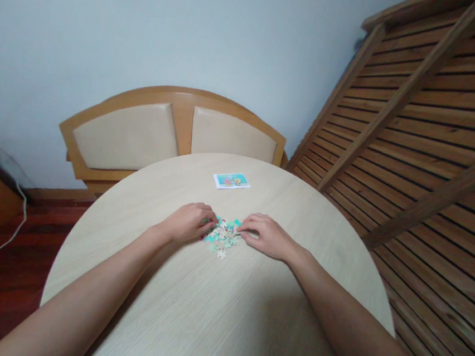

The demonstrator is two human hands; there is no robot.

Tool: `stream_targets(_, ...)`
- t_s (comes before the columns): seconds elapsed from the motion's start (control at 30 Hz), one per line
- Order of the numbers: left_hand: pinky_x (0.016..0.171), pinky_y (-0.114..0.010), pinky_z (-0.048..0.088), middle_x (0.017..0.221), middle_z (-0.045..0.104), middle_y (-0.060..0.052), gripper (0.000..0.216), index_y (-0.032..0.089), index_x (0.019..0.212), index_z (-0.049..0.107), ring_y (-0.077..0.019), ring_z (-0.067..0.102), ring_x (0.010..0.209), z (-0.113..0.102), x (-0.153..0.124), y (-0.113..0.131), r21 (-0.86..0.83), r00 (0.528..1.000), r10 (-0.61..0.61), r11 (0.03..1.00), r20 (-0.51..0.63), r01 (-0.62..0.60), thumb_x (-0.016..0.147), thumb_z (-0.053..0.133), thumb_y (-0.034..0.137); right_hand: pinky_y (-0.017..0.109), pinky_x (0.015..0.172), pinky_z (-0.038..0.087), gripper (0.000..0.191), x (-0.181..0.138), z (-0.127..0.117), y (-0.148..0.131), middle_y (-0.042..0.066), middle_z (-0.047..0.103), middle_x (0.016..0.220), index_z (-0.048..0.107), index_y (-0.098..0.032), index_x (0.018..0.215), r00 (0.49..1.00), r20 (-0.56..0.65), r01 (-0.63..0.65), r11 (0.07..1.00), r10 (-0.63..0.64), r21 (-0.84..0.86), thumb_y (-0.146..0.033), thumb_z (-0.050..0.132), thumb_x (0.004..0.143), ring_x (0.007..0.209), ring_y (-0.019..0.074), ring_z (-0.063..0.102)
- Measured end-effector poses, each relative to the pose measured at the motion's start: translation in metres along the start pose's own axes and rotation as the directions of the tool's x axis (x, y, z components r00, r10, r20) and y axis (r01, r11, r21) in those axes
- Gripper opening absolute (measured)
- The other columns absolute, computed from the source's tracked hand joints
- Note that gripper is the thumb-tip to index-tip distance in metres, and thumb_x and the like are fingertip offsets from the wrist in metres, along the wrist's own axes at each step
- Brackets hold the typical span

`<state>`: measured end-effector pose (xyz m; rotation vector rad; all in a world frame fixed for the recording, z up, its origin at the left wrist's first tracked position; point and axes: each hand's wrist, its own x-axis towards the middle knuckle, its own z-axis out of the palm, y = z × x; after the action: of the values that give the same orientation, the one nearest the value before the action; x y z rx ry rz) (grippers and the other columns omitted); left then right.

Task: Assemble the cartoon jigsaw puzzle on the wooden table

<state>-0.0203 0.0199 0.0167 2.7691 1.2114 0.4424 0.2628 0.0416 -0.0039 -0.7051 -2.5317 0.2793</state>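
Note:
A heap of small jigsaw puzzle pieces (224, 236) lies in the middle of the round table (191, 308), some turquoise side up, others showing pale backs. At the heap's left edge my left hand (191, 221) has its fingers curled in; what is between the fingertips is hidden. My right hand (269, 236) reaches in from the right, thumb and fingers drawn together at a puzzle piece on the heap's edge. One pale piece (222, 254) sits at the near side of the heap. Beyond the hands lies a picture card (231, 181) with cartoon figures on turquoise.
Behind the table stands a wooden headboard (183, 122) with cream panels, against a pale wall (185, 27). A slatted wooden frame (418, 134) leans at the right. A white cable (24, 210) hangs at the left over the dark red floor (23, 258).

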Motion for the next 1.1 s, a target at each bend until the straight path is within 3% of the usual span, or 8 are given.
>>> stream_targets(0.3, 0.072, -0.028, 0.048, 0.097, 0.075, -0.005, 0.025, 0.023, 0.106, 0.072, -0.0192, 0.068, 0.083, -0.005, -0.004, -0.017, -0.052, 0.964, -0.265, 0.963, -0.025, 0.263, 0.096, 0.051, 0.034, 0.034, 0.089, 0.051, 0.018, 0.0, -0.001, 0.001, 0.005, 0.076, 0.099, 0.074, -0.022, 0.101, 0.999, -0.037, -0.005, 0.999, 0.007, 0.044, -0.016, 0.06, 0.092, 0.093, 0.0197, 0.069)
stream_targets(0.5, 0.072, -0.028, 0.049, 0.1, 0.076, -0.005, 0.024, 0.023, 0.104, 0.073, -0.0197, 0.068, 0.085, 0.002, -0.007, -0.035, -0.018, 0.947, -0.32, 0.947, -0.017, 0.32, 0.093, 0.053, 0.031, 0.033, 0.09, 0.052, 0.021, -0.001, 0.002, 0.006, 0.004, 0.078, 0.1, 0.076, -0.023, 0.101, 0.998, -0.046, -0.051, 0.998, 0.053, 0.041, -0.015, 0.059, 0.093, 0.094, 0.0194, 0.07)
stream_targets(0.77, 0.073, -0.029, 0.05, 0.096, 0.074, -0.006, 0.024, 0.023, 0.101, 0.074, -0.0202, 0.066, 0.085, 0.008, -0.009, -0.042, 0.02, 0.959, -0.267, 0.963, -0.091, 0.27, 0.092, 0.052, 0.027, 0.034, 0.088, 0.053, 0.023, 0.0, 0.0, 0.006, 0.005, 0.079, 0.102, 0.077, -0.023, 0.104, 0.985, -0.052, -0.161, 0.985, 0.164, 0.064, -0.017, 0.056, 0.095, 0.093, 0.0202, 0.071)
stream_targets(0.9, 0.076, -0.031, 0.051, 0.098, 0.072, -0.007, 0.023, 0.022, 0.102, 0.074, -0.0209, 0.065, 0.087, 0.007, -0.008, -0.035, 0.003, 0.962, -0.256, 0.966, -0.095, 0.258, 0.094, 0.053, 0.028, 0.034, 0.089, 0.052, 0.017, -0.002, -0.003, 0.007, 0.004, 0.078, 0.099, 0.077, -0.023, 0.101, 0.989, -0.048, -0.139, 0.989, 0.142, 0.053, -0.019, 0.064, 0.09, 0.093, 0.02, 0.071)
stream_targets(1.1, 0.092, -0.035, 0.049, 0.103, 0.07, -0.008, 0.024, 0.02, 0.106, 0.071, -0.0224, 0.062, 0.1, 0.005, -0.002, -0.009, -0.084, 0.998, 0.012, 0.996, -0.068, -0.018, 0.1, 0.053, 0.036, 0.033, 0.087, 0.05, 0.014, -0.002, -0.002, 0.008, 0.004, 0.078, 0.096, 0.077, -0.022, 0.097, 0.992, -0.026, -0.121, 0.993, 0.122, 0.01, -0.023, 0.064, 0.093, 0.092, 0.0202, 0.07)
